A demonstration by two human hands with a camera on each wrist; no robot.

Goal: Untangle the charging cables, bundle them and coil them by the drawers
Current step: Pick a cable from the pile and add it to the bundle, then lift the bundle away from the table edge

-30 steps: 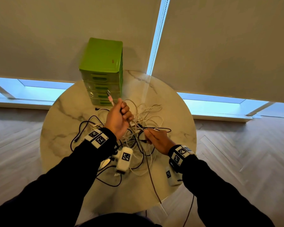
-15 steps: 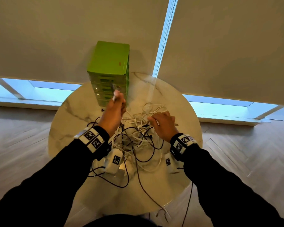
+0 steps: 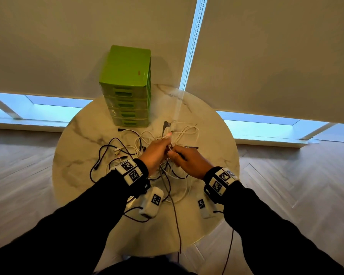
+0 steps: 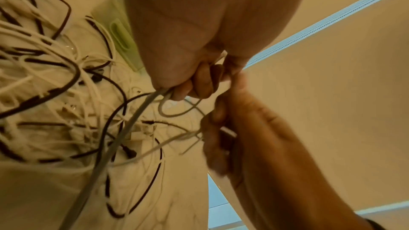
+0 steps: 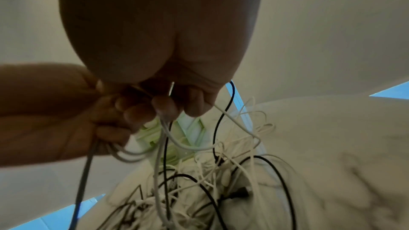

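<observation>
A tangle of white and black charging cables (image 3: 139, 147) lies on the round marble table (image 3: 83, 155), in front of a green drawer unit (image 3: 127, 86). My left hand (image 3: 157, 151) grips a grey cable (image 4: 124, 137) and white strands; a grey plug end (image 3: 165, 125) sticks up past its fingers. My right hand (image 3: 189, 159) is right beside it, fingers curled round white cables (image 5: 232, 125) lifted from the heap. The two hands touch above the pile.
The grey cable (image 3: 177, 219) hangs down over the table's near edge. Black cable loops (image 3: 99, 155) spread to the left of the pile. Closed roller blinds (image 3: 266, 56) hang behind the table, and wood floor (image 3: 286, 185) surrounds it.
My left hand has come down and right from in front of the drawers. My right hand has closed in on it, and both now hold cables together over the pile.
</observation>
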